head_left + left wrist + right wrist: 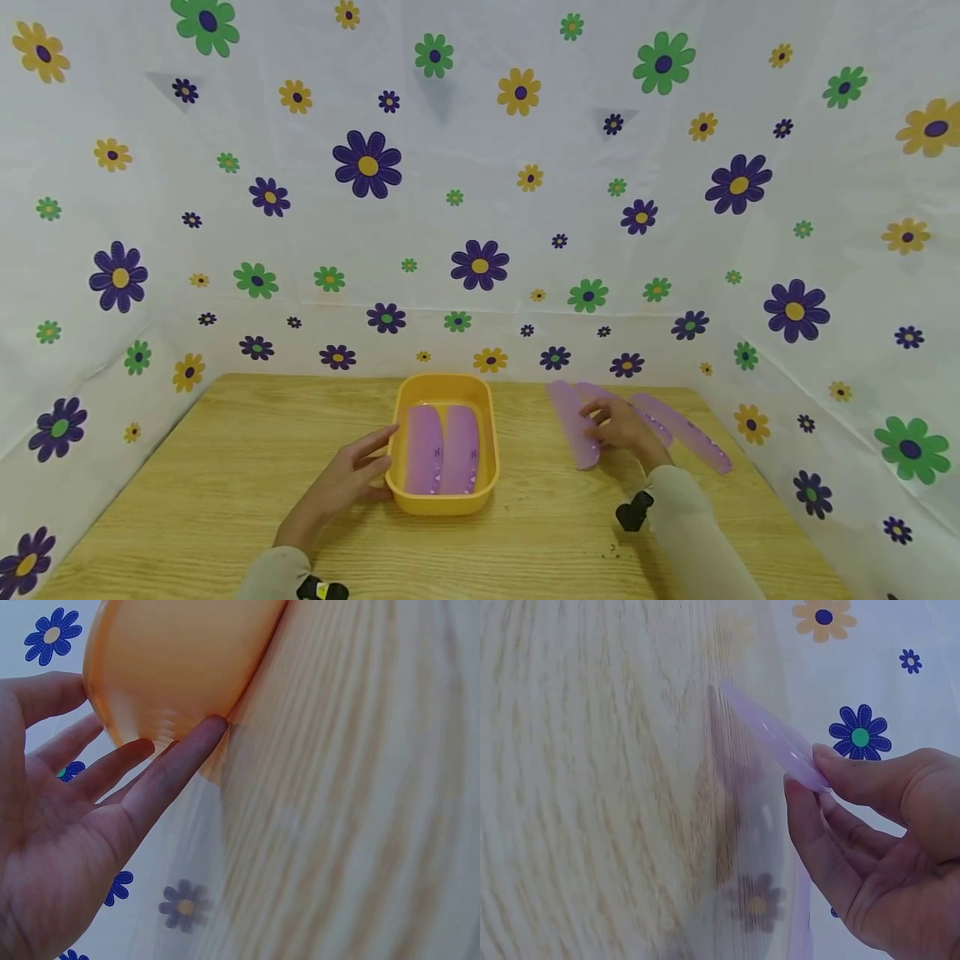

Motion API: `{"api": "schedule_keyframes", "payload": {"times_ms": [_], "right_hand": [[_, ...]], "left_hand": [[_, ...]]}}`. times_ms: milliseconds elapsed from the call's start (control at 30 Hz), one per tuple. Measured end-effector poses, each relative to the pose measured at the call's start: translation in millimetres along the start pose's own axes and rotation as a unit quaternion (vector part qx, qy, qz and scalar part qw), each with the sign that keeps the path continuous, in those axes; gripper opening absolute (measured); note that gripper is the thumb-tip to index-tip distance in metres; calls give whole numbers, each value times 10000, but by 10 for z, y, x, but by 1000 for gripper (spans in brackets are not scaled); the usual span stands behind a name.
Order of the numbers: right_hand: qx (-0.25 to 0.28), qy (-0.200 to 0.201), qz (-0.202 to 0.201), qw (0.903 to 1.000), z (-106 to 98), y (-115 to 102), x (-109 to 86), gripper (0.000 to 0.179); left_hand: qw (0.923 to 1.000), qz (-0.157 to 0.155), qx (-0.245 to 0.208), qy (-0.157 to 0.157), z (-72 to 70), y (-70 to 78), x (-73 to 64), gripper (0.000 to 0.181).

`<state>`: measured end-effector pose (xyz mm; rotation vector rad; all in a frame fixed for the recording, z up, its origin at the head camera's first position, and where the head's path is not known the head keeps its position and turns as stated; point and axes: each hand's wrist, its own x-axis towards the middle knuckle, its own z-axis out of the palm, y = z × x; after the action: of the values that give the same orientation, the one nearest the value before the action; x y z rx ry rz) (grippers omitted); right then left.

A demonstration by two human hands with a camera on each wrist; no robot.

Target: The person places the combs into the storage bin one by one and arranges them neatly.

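My right hand (618, 425) pinches a translucent purple comb (572, 425) between thumb and fingertips. The right wrist view shows that held comb (769, 739) nearly edge-on, tilted above the wood. Beneath my right hand lies another purple comb (596, 390), partly hidden by the fingers. A further comb (686, 433) with small printed marks along its curved edge lies to the right. With fingers spread, my left hand (345, 475) touches the left side of a yellow plastic tub (442, 504). Two purple combs (423, 446) lie side by side in the tub. Fingertips meet its outer wall (172, 667).
The light wooden table (285, 433) carries everything. White flower-patterned sheeting (480, 208) encloses it at the back and both sides. Small dark specks (613, 552) dot the tabletop near the right sleeve.
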<state>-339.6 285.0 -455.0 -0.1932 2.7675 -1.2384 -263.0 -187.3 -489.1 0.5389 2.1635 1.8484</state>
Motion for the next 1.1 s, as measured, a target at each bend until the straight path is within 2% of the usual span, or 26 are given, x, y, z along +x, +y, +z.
{"api": "schedule_keyframes", "payload": {"times_ms": [333, 700, 1100], "right_hand": [[306, 122, 101, 9994, 2, -98, -38, 35], [609, 75, -114, 9981, 4, -205, -89, 36], [543, 157, -159, 9983, 21, -368, -124, 36]], "left_hand": [[9999, -110, -20, 74, 5, -9, 18, 61], [10000, 17, -49, 40, -10, -18, -3, 62], [10000, 59, -19, 16, -11, -26, 5, 62]]}}
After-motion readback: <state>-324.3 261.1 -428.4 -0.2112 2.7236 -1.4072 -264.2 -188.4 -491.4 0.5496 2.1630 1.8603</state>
